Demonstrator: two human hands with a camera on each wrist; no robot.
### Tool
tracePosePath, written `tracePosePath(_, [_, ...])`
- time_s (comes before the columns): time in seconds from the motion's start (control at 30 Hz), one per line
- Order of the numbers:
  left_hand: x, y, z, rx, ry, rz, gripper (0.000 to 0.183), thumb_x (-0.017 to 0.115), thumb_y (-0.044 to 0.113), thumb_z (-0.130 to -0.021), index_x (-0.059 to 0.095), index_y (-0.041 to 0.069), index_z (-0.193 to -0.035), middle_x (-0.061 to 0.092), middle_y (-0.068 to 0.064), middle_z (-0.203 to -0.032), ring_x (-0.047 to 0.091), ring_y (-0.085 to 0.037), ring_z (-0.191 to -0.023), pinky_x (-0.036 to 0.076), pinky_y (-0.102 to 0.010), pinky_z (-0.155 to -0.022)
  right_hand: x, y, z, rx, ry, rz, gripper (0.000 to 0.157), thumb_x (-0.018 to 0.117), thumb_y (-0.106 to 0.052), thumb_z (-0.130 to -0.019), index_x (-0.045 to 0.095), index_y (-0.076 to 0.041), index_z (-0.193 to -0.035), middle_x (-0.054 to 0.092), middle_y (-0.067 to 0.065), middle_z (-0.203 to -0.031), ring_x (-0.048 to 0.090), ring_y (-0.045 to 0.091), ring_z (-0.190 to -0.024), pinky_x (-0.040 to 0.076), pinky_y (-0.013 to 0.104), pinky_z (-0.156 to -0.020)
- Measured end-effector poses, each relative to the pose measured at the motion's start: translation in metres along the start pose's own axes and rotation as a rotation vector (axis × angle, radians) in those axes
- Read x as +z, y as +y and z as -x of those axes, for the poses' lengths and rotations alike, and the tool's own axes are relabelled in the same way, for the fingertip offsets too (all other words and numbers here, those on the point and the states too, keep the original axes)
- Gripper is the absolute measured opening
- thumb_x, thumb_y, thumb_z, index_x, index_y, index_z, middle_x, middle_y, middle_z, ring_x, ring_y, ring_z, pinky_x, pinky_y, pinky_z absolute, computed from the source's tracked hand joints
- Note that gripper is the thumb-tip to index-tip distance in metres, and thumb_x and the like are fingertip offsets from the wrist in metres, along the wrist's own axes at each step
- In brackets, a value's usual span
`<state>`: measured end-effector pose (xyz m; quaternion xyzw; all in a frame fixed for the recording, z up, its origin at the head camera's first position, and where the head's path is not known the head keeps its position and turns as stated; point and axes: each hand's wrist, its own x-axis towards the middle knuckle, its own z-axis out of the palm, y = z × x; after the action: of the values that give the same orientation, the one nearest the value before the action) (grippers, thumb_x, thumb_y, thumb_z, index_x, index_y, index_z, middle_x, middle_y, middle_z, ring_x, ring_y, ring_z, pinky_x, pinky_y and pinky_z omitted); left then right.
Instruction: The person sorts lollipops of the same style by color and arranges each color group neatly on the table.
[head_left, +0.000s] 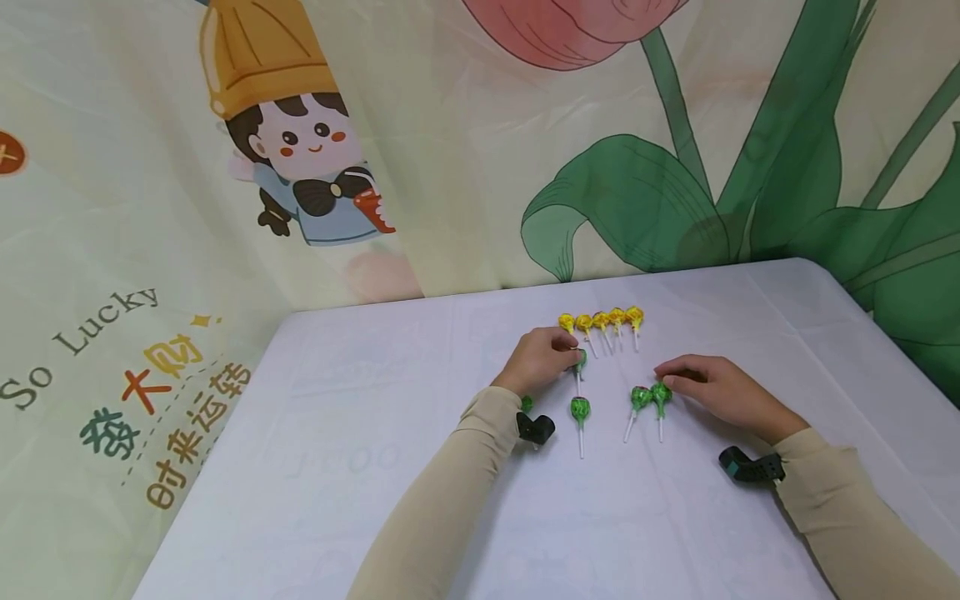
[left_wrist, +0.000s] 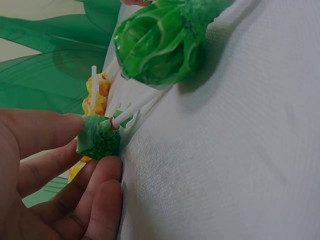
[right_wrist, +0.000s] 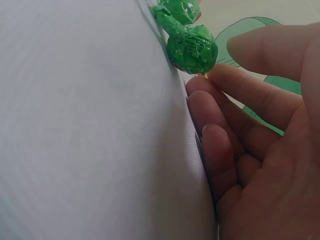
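My left hand (head_left: 542,360) pinches the wrapped head of a green lollipop (left_wrist: 97,137) between thumb and fingers, its white stick pointing toward me. Just below it on the table lies a second green lollipop (head_left: 581,408). Another green lollipop (head_left: 527,404) is mostly hidden by the left wrist. My right hand (head_left: 720,392) is beside a pair of green lollipops, the nearer one (head_left: 660,392) right at its fingertips. In the right wrist view the thumb stands apart from that lollipop's head (right_wrist: 192,48), and the fingers bend loosely by it.
Several yellow lollipops (head_left: 602,321) lie in a row beyond the left hand, sticks toward me. A white cloth covers the table (head_left: 360,467). Behind its far edge hangs a printed curtain (head_left: 450,167). Each wrist wears a black camera band (head_left: 750,467).
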<state>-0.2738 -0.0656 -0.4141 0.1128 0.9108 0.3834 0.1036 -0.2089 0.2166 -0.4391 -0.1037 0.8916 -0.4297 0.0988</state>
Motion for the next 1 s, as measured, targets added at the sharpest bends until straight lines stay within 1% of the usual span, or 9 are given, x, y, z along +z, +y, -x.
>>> tracePosePath(0.13, [-0.003, -0.004, 0.001, -0.018, -0.004, 0.047, 0.018, 0.069, 0.027, -0.096, 0.073, 0.016, -0.11, 0.067, 0.005, -0.096, 0.06, -0.013, -0.086, 0.048, -0.028, -0.077, 0.0, 0.001, 0.0, 0.006, -0.007, 0.002, 0.034, 0.058, -0.029, -0.103, 0.065, -0.01, -0.13, 0.06, 0.012, -0.134, 0.049, 0.034, -0.129, 0.041, 0.055, -0.106])
tracePosePath(0.23, [-0.006, -0.007, 0.003, -0.039, -0.009, 0.108, 0.016, 0.067, 0.027, -0.097, 0.073, 0.017, -0.109, 0.068, 0.003, -0.095, 0.064, -0.014, -0.081, 0.049, -0.03, -0.074, -0.001, 0.002, 0.0, -0.004, -0.017, 0.012, 0.036, 0.059, -0.03, -0.102, 0.065, -0.009, -0.13, 0.06, 0.012, -0.134, 0.049, 0.035, -0.128, 0.041, 0.055, -0.105])
tracePosePath(0.37, [-0.012, -0.012, 0.009, -0.075, -0.013, 0.199, 0.018, 0.065, 0.028, -0.098, 0.072, 0.017, -0.11, 0.069, 0.001, -0.098, 0.066, -0.017, -0.084, 0.049, -0.033, -0.074, -0.003, 0.002, 0.001, -0.011, -0.031, 0.02, 0.037, 0.061, -0.032, -0.101, 0.066, -0.01, -0.13, 0.06, 0.012, -0.133, 0.05, 0.034, -0.126, 0.043, 0.054, -0.103])
tracePosePath(0.47, [-0.018, -0.017, 0.016, -0.073, -0.007, 0.2, 0.02, 0.064, 0.031, -0.099, 0.071, 0.019, -0.112, 0.067, 0.001, -0.101, 0.065, -0.018, -0.087, 0.049, -0.033, -0.075, -0.005, 0.003, 0.001, -0.011, -0.04, 0.02, 0.037, 0.064, -0.033, -0.099, 0.066, -0.011, -0.128, 0.061, 0.009, -0.131, 0.054, 0.03, -0.12, 0.047, 0.049, -0.099])
tracePosePath(0.53, [-0.022, -0.021, 0.021, -0.051, 0.003, 0.173, 0.022, 0.062, 0.033, -0.1, 0.071, 0.019, -0.114, 0.068, 0.0, -0.102, 0.066, -0.018, -0.087, 0.05, -0.034, -0.075, -0.006, 0.002, 0.002, -0.022, -0.05, 0.022, 0.039, 0.065, -0.035, -0.098, 0.066, -0.01, -0.128, 0.062, 0.009, -0.128, 0.056, 0.027, -0.114, 0.05, 0.045, -0.095])
tracePosePath(0.67, [-0.031, -0.029, 0.03, -0.018, 0.035, 0.171, 0.028, 0.061, 0.032, -0.1, 0.071, 0.014, -0.12, 0.07, -0.004, -0.103, 0.067, -0.02, -0.089, 0.051, -0.034, -0.077, -0.009, 0.001, 0.003, -0.042, -0.065, 0.033, 0.042, 0.068, -0.038, -0.096, 0.067, -0.009, -0.127, 0.064, 0.007, -0.122, 0.058, 0.023, -0.104, 0.051, 0.037, -0.087])
tracePosePath(0.73, [-0.034, -0.033, 0.034, -0.016, 0.057, 0.193, 0.03, 0.062, 0.03, -0.1, 0.07, 0.012, -0.122, 0.07, -0.005, -0.104, 0.068, -0.021, -0.091, 0.052, -0.034, -0.077, -0.01, 0.001, 0.004, -0.052, -0.07, 0.04, 0.041, 0.068, -0.037, -0.096, 0.067, -0.009, -0.126, 0.065, 0.007, -0.12, 0.058, 0.022, -0.102, 0.052, 0.035, -0.085])
tracePosePath(0.83, [-0.038, -0.039, 0.04, -0.026, 0.083, 0.219, 0.03, 0.062, 0.029, -0.1, 0.07, 0.011, -0.123, 0.07, -0.003, -0.106, 0.068, -0.02, -0.091, 0.052, -0.034, -0.078, -0.012, 0.002, 0.005, -0.058, -0.075, 0.051, 0.039, 0.069, -0.035, -0.096, 0.068, -0.009, -0.125, 0.065, 0.006, -0.119, 0.059, 0.022, -0.1, 0.052, 0.033, -0.083])
tracePosePath(1.0, [-0.041, -0.048, 0.05, -0.023, 0.082, 0.228, 0.03, 0.063, 0.03, -0.099, 0.07, 0.013, -0.123, 0.07, -0.002, -0.103, 0.067, -0.02, -0.091, 0.05, -0.036, -0.08, -0.013, 0.005, 0.003, -0.063, -0.076, 0.066, 0.037, 0.07, -0.033, -0.096, 0.069, -0.009, -0.124, 0.066, 0.005, -0.116, 0.058, 0.022, -0.098, 0.053, 0.032, -0.081])
